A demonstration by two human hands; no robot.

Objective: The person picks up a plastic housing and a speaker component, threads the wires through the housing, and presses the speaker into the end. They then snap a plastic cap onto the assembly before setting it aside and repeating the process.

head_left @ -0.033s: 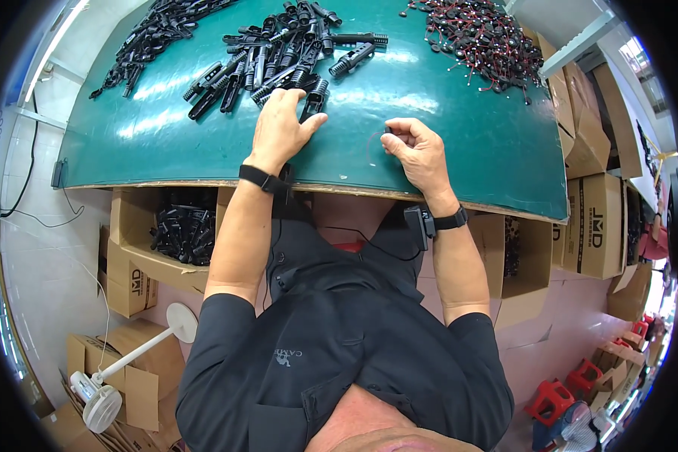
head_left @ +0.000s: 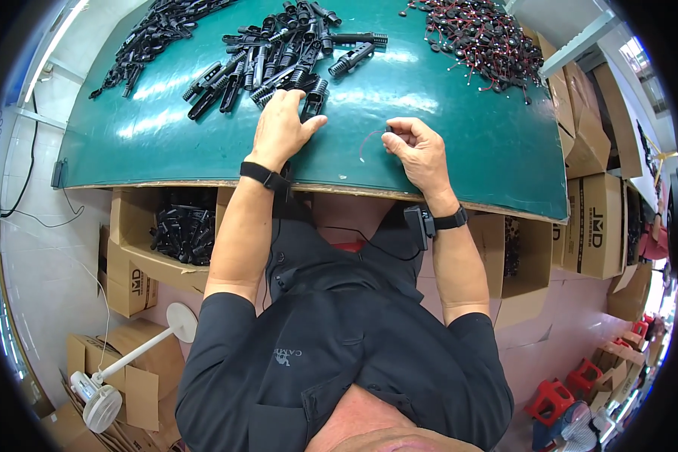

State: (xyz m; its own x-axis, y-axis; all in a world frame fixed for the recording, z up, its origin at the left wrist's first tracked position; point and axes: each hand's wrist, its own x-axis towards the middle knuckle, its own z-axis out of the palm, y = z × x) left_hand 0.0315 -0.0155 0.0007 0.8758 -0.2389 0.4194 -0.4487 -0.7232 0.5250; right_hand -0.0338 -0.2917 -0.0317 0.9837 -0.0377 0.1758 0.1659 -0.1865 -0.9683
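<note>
My left hand [head_left: 280,129] reaches to the near edge of a pile of black plastic housings [head_left: 279,56] with ribbed ends. Its thumb is spread away from the fingers, and a black housing [head_left: 316,99] lies between thumb and fingertips without being gripped. To the right, just above the table, my right hand [head_left: 423,154] pinches a small black part [head_left: 388,129] between thumb and forefinger. A thin red wire [head_left: 366,141] curves leftward from that part, ending in a small white tip. Fingers cover most of the part.
Small black round parts with red wires [head_left: 482,45] are heaped at the table's far right. More black pieces [head_left: 154,38] lie far left on the green tabletop [head_left: 203,154]. Below the front edge stand cardboard boxes [head_left: 120,218], one filled with black parts [head_left: 184,230]. A white fan [head_left: 102,407] stands lower left.
The red wire at my right hand has swung outward to the left. Both hands stay almost where they were.
</note>
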